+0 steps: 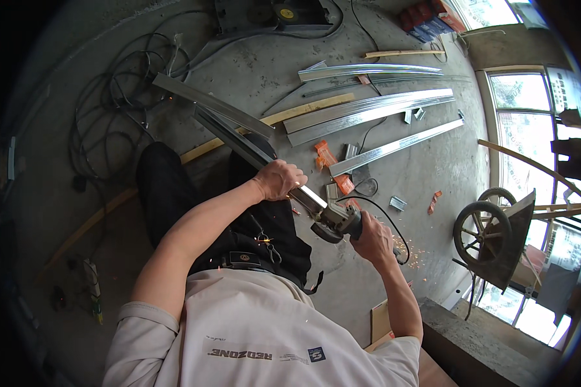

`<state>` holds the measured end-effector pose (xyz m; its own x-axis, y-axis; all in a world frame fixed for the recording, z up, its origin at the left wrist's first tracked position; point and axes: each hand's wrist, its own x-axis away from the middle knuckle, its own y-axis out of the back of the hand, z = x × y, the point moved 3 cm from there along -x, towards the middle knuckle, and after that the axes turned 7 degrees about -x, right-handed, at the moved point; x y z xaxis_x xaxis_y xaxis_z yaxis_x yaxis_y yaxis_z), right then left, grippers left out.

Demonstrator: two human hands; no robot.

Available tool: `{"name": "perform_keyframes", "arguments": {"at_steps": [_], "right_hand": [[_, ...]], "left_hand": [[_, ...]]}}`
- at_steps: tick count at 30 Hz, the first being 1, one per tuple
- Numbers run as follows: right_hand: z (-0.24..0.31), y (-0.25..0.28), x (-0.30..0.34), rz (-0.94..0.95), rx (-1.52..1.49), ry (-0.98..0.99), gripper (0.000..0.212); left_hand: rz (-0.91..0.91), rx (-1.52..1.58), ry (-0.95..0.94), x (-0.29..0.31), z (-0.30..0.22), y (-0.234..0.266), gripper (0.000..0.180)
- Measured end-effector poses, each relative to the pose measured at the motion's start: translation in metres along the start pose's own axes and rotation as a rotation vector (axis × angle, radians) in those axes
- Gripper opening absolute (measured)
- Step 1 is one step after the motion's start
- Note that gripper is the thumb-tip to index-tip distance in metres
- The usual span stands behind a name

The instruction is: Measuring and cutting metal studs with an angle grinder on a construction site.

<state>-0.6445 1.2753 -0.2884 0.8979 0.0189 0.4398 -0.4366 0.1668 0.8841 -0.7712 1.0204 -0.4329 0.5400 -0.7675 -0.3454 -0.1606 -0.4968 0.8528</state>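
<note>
My left hand (281, 180) is closed around a long metal channel (231, 135), which slants across my thigh from the upper left. In my right hand (373, 240) is the rear body of an angle grinder (334, 218). Its head and guard meet the near end of the channel, and orange sparks (414, 255) scatter to the right. The guard hides the exact contact of the disc. A second metal channel (213, 103) lies just beyond the held one.
Several shiny metal channels (368, 116) lie ahead on the concrete floor, with a wooden strip (310, 108) and orange wrappers (326, 155) near them. A black cable (394, 222) trails from the grinder. Coiled cables (113, 84) lie at left; a wheelbarrow (516, 238) stands right.
</note>
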Motion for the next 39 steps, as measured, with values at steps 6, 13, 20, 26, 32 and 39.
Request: {"name": "perform_keyframes", "arguments": {"at_steps": [6, 13, 20, 26, 32, 39], "right_hand": [[-0.006, -0.007, -0.005, -0.001, -0.011, 0.0, 0.058], [-0.014, -0.019, -0.012, -0.013, -0.018, -0.005, 0.056], [-0.015, -0.02, -0.018, 0.035, -0.033, -0.014, 0.06], [-0.018, -0.019, -0.021, 0.021, -0.002, -0.002, 0.058], [-0.043, -0.025, -0.017, 0.043, -0.029, -0.069, 0.052], [-0.071, -0.053, 0.021, 0.023, -0.274, -0.365, 0.062]], "left_hand": [[0.011, 0.045, -0.024, -0.003, 0.0, 0.003, 0.025], [-0.016, 0.036, -0.03, -0.001, -0.001, 0.003, 0.021], [-0.047, 0.01, -0.026, -0.001, -0.003, 0.004, 0.022], [0.059, -0.069, -0.018, -0.004, -0.001, 0.006, 0.023], [0.144, -0.146, 0.07, 0.005, 0.037, 0.018, 0.023], [0.511, -0.305, 0.428, 0.095, 0.208, 0.056, 0.033]]}}
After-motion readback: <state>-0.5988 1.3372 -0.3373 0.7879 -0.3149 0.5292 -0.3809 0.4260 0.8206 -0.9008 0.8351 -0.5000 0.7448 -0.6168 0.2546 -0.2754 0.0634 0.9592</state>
